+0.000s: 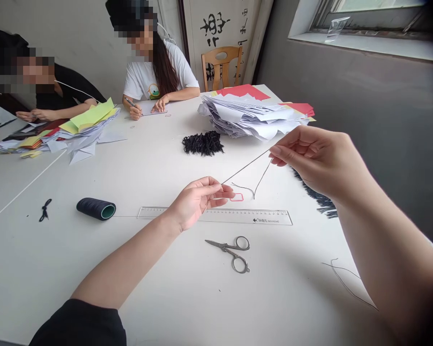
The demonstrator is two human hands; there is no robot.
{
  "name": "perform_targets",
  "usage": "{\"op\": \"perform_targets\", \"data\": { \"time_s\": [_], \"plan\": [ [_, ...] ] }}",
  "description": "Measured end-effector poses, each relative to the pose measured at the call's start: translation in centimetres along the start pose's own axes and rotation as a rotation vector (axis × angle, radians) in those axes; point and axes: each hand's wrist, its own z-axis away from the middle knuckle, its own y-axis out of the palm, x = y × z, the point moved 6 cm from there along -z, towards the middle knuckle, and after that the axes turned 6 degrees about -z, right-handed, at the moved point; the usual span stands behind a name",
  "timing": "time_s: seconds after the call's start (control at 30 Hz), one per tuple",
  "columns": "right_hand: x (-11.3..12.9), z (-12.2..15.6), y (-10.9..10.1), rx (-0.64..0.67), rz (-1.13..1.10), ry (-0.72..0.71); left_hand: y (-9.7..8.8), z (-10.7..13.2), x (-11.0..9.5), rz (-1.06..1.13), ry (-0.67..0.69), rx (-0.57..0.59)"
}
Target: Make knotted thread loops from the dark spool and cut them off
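Note:
My left hand (197, 199) pinches one end of a thin dark thread (245, 166) above the white table (166, 288). My right hand (312, 156), raised to the right, pinches the same thread near its other end, so a stretch runs taut between both hands. A loose loop of the thread hangs down from my right fingers to the table. Just below my left hand lie a clear ruler (238, 216) and a small red-edged tag (236, 197). Small metal scissors (233, 250) lie shut in front of the ruler.
A dark thread spool (95, 208) lies left of the ruler, a knotted black bit (45, 209) further left. Black tassels (202, 143) sit mid-table, more (319, 199) at the right edge. Paper stacks (252, 115) (72, 132) stand behind. Two people sit across; one writes. A loose thread (346, 281) lies front right.

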Motion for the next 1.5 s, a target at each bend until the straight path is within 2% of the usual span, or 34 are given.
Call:
{"op": "perform_targets", "data": {
  "time_s": [0.17, 0.2, 0.27, 0.33, 0.4, 0.43, 0.5, 0.6, 0.67, 0.77, 0.87, 0.97, 1.03, 1.07, 1.17, 1.23, 1.3, 1.37, 1.5],
  "plan": [
    [-0.1, -0.2, -1.6, -0.136, 0.057, -0.029, 0.1, 0.0, 0.0, -0.079, 0.015, 0.018],
    [-0.1, -0.2, -1.9, -0.159, 0.073, -0.03, 0.0, 0.1, -0.2, -0.157, 0.029, 0.015],
    [0.2, -0.2, -2.2, -0.183, 0.131, -0.079, -0.3, 0.4, -0.7, -0.461, 0.074, -0.002],
    [1.3, 0.1, -1.7, -0.104, 0.256, -0.245, -0.6, 0.9, -1.4, -0.879, 0.12, -0.065],
    [2.4, 0.9, 0.2, 0.114, 0.371, -0.459, -0.7, 1.3, -2.2, -1.189, 0.179, -0.153],
    [2.7, 1.5, 1.3, 0.236, 0.398, -0.536, -0.6, 1.6, -2.6, -1.252, 0.226, -0.178],
    [3.0, 2.5, 3.2, 0.43, 0.383, -0.588, 0.3, 2.0, -3.2, -1.236, 0.358, -0.178],
    [3.4, 3.5, 4.9, 0.53, 0.33, -0.583, 1.5, 2.3, -3.5, -1.072, 0.495, -0.112],
    [3.7, 3.9, 5.4, 0.556, 0.326, -0.585, 1.8, 2.0, -2.9, -0.959, 0.437, -0.045],
    [3.7, 3.8, 5.2, 0.541, 0.363, -0.58, 1.2, 1.3, -1.6, -0.798, 0.217, 0.032],
    [3.0, 3.0, 4.2, 0.459, 0.424, -0.535, -0.1, 0.8, -0.7, -0.699, 0.02, 0.074],
    [2.1, 2.1, 3.3, 0.381, 0.469, -0.477, -0.9, 0.4, -0.2, -0.663, -0.105, 0.127],
    [1.8, 2.0, 3.3, 0.388, 0.476, -0.468, -1.2, 0.2, -0.2, -0.663, -0.099, 0.12],
    [1.8, 2.1, 3.5, 0.409, 0.475, -0.475, -1.3, 0.0, -0.6, -0.688, -0.047, 0.081],
    [2.4, 3.0, 4.9, 0.501, 0.452, -0.535, -1.1, 0.2, -2.3, -0.844, 0.235, -0.104],
    [2.9, 3.8, 5.9, 0.559, 0.43, -0.583, -0.3, 0.5, -2.7, -0.915, 0.356, -0.104],
    [3.3, 4.4, 6.7, 0.597, 0.413, -0.616, 0.4, 0.6, -2.2, -0.904, 0.346, -0.008],
    [3.4, 4.6, 6.9, 0.606, 0.401, -0.624, 0.6, 0.6, -1.7, -0.855, 0.281, 0.047],
    [3.1, 3.7, 5.4, 0.526, 0.377, -0.559, -0.4, 0.5, -1.1, -0.716, 0.078, 0.067]
  ]
}}
